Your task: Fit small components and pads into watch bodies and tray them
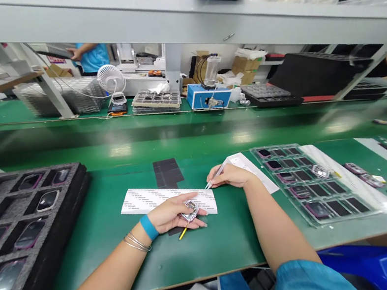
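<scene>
My left hand point(166, 214) is palm up with its fingers wrapped round a small, silvery open device housing point(191, 209), much like a smartwatch case. A yellow tab point(183, 233) sticks out below it. My right hand point(232, 176) pinches a pair of tweezers point(209, 184), whose tips point down at the right part of a white printed backing sheet point(143, 201). That sheet lies flat, partly under my left hand. Behind it rests a black sheet marked into rectangles point(167, 172). Whether the tweezers grip anything is too small to tell.
To the left stands a grey foam tray point(82, 172) with several watch-like devices. On the right lies a clear plastic tray point(261, 155) of dark screens and purple-rimmed units. A white fan point(111, 78) and a blue machine point(203, 97) stand behind. A person point(92, 58) is in the background.
</scene>
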Demonstrator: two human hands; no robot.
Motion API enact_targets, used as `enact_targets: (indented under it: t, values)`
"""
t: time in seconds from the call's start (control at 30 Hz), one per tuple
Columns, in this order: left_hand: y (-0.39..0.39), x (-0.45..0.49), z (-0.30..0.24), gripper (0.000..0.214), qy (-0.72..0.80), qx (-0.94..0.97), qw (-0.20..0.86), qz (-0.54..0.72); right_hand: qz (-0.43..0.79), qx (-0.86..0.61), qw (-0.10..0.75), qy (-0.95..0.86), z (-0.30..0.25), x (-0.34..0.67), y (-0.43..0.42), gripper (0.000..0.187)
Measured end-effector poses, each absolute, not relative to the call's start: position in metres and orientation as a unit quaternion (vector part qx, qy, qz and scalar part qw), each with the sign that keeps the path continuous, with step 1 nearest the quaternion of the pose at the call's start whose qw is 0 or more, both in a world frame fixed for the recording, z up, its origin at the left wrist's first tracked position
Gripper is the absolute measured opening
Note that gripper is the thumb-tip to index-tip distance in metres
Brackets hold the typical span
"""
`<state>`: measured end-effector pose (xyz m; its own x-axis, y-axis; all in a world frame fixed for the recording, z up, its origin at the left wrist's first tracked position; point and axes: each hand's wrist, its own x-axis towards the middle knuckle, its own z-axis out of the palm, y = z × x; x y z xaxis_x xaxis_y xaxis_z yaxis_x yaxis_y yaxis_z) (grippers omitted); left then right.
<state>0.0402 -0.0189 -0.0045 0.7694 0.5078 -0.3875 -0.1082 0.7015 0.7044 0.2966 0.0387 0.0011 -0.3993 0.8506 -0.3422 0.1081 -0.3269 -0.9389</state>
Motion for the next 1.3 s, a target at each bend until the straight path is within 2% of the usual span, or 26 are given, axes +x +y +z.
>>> enact_targets:
  t: [0.13,0.63,0.93,1.03,1.17,1.3]
  values:
    - [-0.019,0.054,-0.009,0.090,0.287,0.330,0.884,0.163,0.682,-0.464,0.258,-0.504,-0.004,0.300,0.042,0.030]
    - [-0.022,0.061,-0.019,0.086,0.288,0.334,0.881,0.173,0.710,-0.433,0.217,-0.511,-0.009,0.294,0.049,0.026]
    - [-0.023,0.063,-0.019,0.085,0.309,0.341,0.872,0.167,0.718,-0.438,0.251,-0.479,-0.002,0.298,0.043,0.031]
    - [-0.024,0.061,-0.018,0.073,0.304,0.325,0.876,0.189,0.704,-0.434,0.310,-0.469,0.005,0.297,0.039,0.030]
    - [-0.025,0.047,-0.003,0.035,0.298,0.308,0.865,0.262,0.658,-0.418,0.453,-0.433,0.018,0.269,0.029,0.028]
    - [-0.023,0.033,0.019,0.028,0.290,0.294,0.807,0.422,0.619,-0.374,0.562,-0.402,0.027,0.220,0.008,0.025]
